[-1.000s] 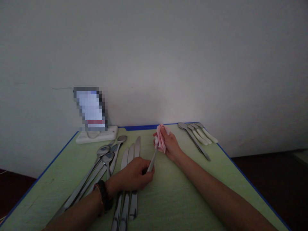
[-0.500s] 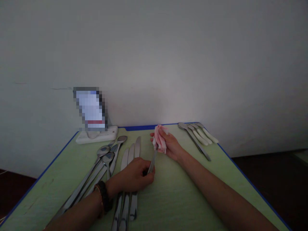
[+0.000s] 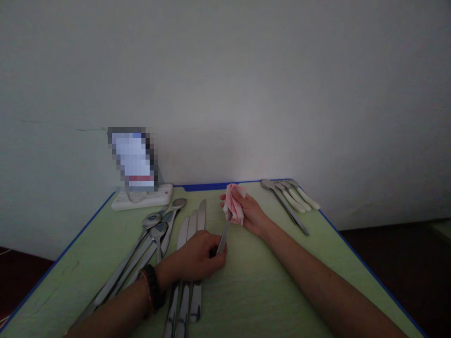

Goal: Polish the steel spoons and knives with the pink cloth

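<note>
A metal handle (image 3: 224, 234) was held tight in the left hand (image 3: 200, 256), over the table (image 3: 268, 286). It was pointed away, slightly right; its far end was hidden in the cloth (image 3: 233, 204) pinched by the right hand (image 3: 251, 213).

Centre: matt, creased pink-and-white cloth (image 3: 234, 204); smooth, slim silver metal utensil (image 3: 224, 236). Lower centre: glossy silver metal knives (image 3: 184, 303). Right: plastic-looking curved cream handles (image 3: 299, 200).

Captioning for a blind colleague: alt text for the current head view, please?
The left hand grips a metal utensil whose far end runs into a pink cloth in the right hand. On the green table, spoons and knives lie to the left, more cutlery to the right, with a blurred screen behind.
</note>
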{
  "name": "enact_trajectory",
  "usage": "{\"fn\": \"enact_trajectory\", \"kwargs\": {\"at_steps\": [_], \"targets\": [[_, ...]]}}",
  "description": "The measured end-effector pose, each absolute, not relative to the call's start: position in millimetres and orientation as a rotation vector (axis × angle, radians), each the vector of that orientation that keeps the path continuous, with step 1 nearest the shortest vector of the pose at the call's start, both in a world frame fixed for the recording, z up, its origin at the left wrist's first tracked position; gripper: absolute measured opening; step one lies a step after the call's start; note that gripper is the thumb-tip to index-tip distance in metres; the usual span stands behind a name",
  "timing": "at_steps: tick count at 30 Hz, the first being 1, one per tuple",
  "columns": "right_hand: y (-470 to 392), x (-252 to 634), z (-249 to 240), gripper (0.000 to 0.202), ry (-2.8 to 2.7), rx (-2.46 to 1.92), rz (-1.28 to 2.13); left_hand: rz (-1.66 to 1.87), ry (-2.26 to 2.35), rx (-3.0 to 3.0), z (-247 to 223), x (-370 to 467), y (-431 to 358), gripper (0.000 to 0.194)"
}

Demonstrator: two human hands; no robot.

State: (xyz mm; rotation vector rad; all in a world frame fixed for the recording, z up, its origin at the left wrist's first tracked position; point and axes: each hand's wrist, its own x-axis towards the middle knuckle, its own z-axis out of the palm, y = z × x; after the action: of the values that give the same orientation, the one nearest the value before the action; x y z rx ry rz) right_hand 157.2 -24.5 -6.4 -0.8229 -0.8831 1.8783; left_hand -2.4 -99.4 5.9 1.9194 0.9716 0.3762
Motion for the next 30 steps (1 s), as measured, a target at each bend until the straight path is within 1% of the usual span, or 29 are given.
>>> {"fn": "enact_trajectory", "kwargs": {"at_steps": [3, 16, 30], "targets": [[-24.4, 156.6, -6.4, 0.028, -0.873, -0.826, 1.867, 0.384, 0.956, 1.915, 5.5, -2.2, -99.4, 0.012], [-22.8, 156.7, -8.3, 0.031, -0.880, -0.767, 1.894, 0.389, 0.971, 1.939, 5.1, -3.0, -98.9, 0.012], [-22.6, 155.9, -8.8, 0.028, -0.870, -0.801, 1.880, 0.388, 0.948, 1.949, 4.9, -3.1, -99.2, 0.012]]}}
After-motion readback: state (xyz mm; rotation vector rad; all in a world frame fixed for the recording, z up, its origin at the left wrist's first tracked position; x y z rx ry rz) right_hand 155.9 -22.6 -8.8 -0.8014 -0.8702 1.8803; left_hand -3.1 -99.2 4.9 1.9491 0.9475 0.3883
